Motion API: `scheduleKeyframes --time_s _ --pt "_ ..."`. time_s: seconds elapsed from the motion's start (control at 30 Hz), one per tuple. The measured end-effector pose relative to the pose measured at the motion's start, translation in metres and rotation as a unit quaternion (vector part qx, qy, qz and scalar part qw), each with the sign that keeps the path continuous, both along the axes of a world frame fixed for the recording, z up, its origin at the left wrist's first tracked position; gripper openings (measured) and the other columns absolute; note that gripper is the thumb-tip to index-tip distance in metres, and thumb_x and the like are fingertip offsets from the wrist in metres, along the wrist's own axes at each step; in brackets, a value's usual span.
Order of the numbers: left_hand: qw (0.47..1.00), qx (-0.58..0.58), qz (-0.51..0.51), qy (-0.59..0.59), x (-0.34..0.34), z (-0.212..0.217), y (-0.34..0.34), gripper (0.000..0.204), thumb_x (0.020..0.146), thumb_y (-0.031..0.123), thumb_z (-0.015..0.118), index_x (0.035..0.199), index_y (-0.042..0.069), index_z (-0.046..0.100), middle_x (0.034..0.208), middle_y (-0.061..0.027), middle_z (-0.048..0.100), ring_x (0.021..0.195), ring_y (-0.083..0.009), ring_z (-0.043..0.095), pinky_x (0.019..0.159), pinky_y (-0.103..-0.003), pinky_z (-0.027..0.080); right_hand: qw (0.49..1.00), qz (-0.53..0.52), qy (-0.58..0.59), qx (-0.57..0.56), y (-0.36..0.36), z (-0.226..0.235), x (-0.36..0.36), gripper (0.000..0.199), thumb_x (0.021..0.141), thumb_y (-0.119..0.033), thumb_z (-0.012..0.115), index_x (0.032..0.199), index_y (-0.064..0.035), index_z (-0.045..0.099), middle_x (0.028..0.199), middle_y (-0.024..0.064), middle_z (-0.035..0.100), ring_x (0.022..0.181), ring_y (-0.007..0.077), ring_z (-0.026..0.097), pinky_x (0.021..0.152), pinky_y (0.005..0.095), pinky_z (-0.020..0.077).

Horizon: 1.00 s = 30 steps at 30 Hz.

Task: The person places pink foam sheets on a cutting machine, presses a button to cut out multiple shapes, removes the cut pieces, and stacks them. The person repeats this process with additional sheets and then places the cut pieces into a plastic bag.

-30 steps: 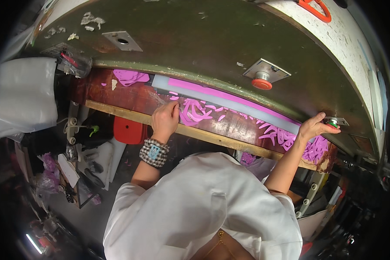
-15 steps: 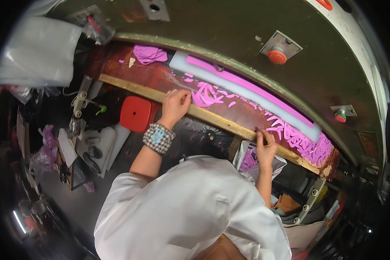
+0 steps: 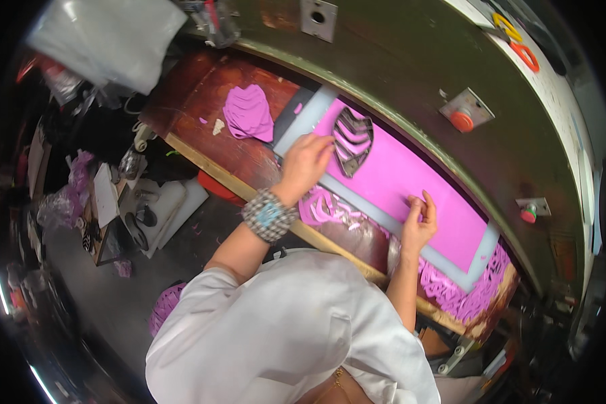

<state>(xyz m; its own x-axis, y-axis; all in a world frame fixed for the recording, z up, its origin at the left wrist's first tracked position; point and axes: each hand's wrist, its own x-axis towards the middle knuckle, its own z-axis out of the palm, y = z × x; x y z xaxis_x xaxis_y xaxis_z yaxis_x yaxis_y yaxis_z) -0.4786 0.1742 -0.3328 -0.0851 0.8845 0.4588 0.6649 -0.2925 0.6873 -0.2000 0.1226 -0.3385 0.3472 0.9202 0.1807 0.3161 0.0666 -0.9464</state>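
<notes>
The left hand (image 3: pixel 306 161) is seen with fingers bent and drawn narrow, its tips at the near edge of the die (image 3: pixel 352 143); whether the die is gripped or only touched cannot be told. The right hand (image 3: pixel 419 222) is held over the sheet (image 3: pixel 411 172), fingers loosely curled with a small gap, and nothing is seen in it. The die is laid flat on the sheet, just right of the left hand, apparently set near the sheet's end so that little material is wasted there. The sheet is carried by the board (image 3: pixel 308 120), presumably as a firm backing. The stack (image 3: pixel 248 114) is placed beyond and left of the left hand, well apart from the scraps (image 3: pixel 454 296) beside the right forearm, probably so that the two are not mixed. The die is found to be dark, with a curved outline and wavy inner bars, pink being visible through its openings. The sheet is noted as plain, smooth and evenly pink, with straight edges
</notes>
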Motion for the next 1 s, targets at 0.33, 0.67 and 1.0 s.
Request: scheduleKeyframes --time_s 0.33,0.67,1.0 --pt "0.989 -0.067 -0.078 0.103 0.031 -0.047 0.023 0.016 0.072 0.019 0.064 0.078 0.004 0.061 0.087 -0.0132 0.055 0.082 -0.0325 0.057 0.069 -0.044 0.048 0.968 0.099 -0.225 0.054 0.009 -0.062 0.001 0.029 0.093 -0.011 0.061 0.113 0.0084 0.061 0.109 0.0218 0.064 0.100 0.0299 0.063 0.090 0.0375 0.0503" --pt "0.929 -0.095 -0.195 -0.301 0.026 -0.007 0.024 0.025 0.082 0.021 0.071 0.074 0.002 0.057 0.076 -0.0077 0.056 0.070 -0.0199 0.057 0.062 -0.034 0.045 0.953 0.109 -0.281 0.035 0.017 -0.042 -0.002 0.027 0.093 -0.012 0.060 0.113 0.0071 0.062 0.108 0.0201 0.065 0.097 0.0279 0.064 0.088 0.0362 0.0513" --pt "0.973 -0.169 -0.132 -0.090 -0.043 -0.016 -0.052 0.023 0.088 0.017 0.064 0.106 0.004 0.068 0.084 -0.0135 0.069 0.071 -0.0211 0.065 0.065 -0.035 0.051 0.951 0.189 -0.245 -0.004 0.024 -0.018 -0.118 0.106 0.066 -0.030 0.085 0.146 0.0017 0.023 0.147 0.0299 0.026 0.136 0.0444 0.028 0.113 0.0468 0.0250"
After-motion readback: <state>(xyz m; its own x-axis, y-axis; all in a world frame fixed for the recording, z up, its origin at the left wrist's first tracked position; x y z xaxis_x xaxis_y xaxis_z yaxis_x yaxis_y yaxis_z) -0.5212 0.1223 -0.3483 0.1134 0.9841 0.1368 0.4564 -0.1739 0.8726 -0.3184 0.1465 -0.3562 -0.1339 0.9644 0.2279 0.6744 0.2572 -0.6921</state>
